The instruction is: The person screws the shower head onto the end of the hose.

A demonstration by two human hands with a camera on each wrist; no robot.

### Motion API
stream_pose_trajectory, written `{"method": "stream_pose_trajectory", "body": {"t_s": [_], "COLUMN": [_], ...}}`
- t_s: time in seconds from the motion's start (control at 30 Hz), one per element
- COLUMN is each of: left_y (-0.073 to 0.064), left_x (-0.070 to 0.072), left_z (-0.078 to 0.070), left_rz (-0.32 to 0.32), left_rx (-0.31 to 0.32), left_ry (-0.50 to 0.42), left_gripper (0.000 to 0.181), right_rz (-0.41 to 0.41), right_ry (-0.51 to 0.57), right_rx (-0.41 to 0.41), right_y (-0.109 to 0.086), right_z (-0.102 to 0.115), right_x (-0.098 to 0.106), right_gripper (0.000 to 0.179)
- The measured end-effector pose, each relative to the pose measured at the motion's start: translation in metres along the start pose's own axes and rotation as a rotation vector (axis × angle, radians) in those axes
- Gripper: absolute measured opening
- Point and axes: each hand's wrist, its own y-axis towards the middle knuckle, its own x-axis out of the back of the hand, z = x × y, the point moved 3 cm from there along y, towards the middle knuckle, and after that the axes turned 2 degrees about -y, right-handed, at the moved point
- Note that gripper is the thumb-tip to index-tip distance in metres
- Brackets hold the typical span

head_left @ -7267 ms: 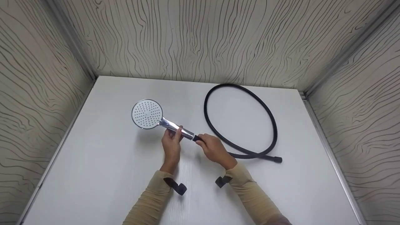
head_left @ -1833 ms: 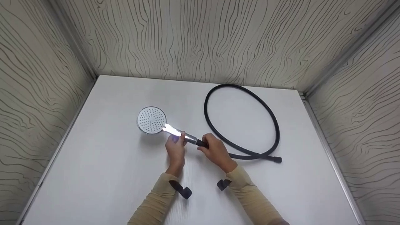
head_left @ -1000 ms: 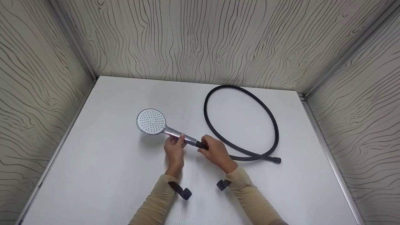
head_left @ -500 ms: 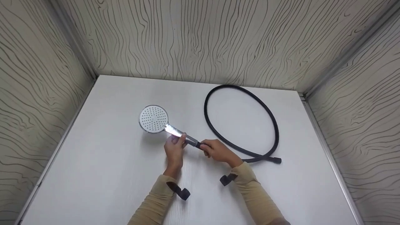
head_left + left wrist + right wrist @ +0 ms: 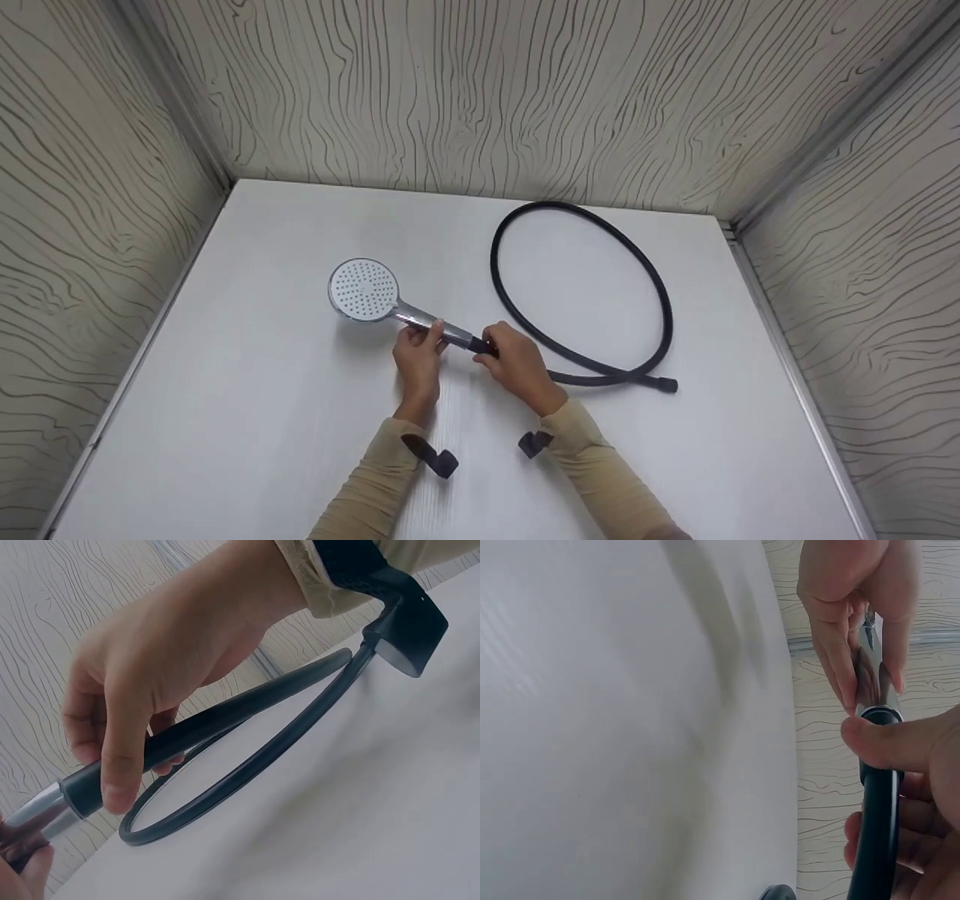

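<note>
A chrome hand shower [image 5: 364, 290], its white nozzle face turned up, is held above the table. My left hand [image 5: 418, 367] grips its handle [image 5: 452, 334], thumb on top. My right hand [image 5: 519, 367] pinches the black end fitting of the shower hose [image 5: 581, 351] against the handle's lower end. In the left wrist view the hose fitting [image 5: 81, 791] meets the chrome end, with the right hand [image 5: 157, 667] around the hose. In the right wrist view the right thumb [image 5: 889, 744] lies across the fitting, just below the left hand [image 5: 855, 607]. Threads are hidden.
The hose lies in one big loop at the right of the white table [image 5: 247, 360], crossing itself near its loose end [image 5: 666, 385]. Patterned panels [image 5: 450, 97] stand behind and at both sides. Each sleeve carries a black wrist mount [image 5: 442, 463].
Over the earlier frames the shower has come slightly closer and rightward. Half a second ago my right hand was turned lower and further right; now its fingers are back over the fitting.
</note>
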Motion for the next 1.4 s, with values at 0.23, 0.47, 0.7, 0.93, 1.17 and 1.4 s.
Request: {"method": "stream_pose_trajectory", "body": {"t_s": [0.23,0.47,0.7,0.93,1.17,1.4], "left_y": [0.0,-0.001,0.0,0.0,0.0,-0.001], "left_x": [0.003,0.003,0.003,0.003,0.005,0.006], "left_z": [-0.005,-0.01,-0.005,-0.003,-0.005,-0.003], "left_rz": [0.133,0.159,0.038,0.078,0.098,0.109], "left_rx": [-0.015,-0.018,0.015,0.007,-0.008,0.002], "left_ry": [0.007,0.021,0.003,-0.023,0.011,0.029], "left_gripper": [0.037,0.036,0.037,0.037,0.034,0.033], "right_rz": [0.218,0.361,0.174,0.053,0.137,0.276], "right_ry": [0.351,0.524,0.192,0.072,0.146,0.336], "right_rx": [-0.053,-0.203,-0.115,0.022,0.017,-0.134], "right_y": [0.003,0.005,0.002,0.0,0.002,0.003], "right_z": [-0.015,-0.021,-0.006,-0.002,-0.008,-0.013], "right_x": [0.001,0.004,0.002,0.0,-0.002,0.0], "right_gripper": [0.017,0.023,0.023,0.015,0.015,0.018]}}
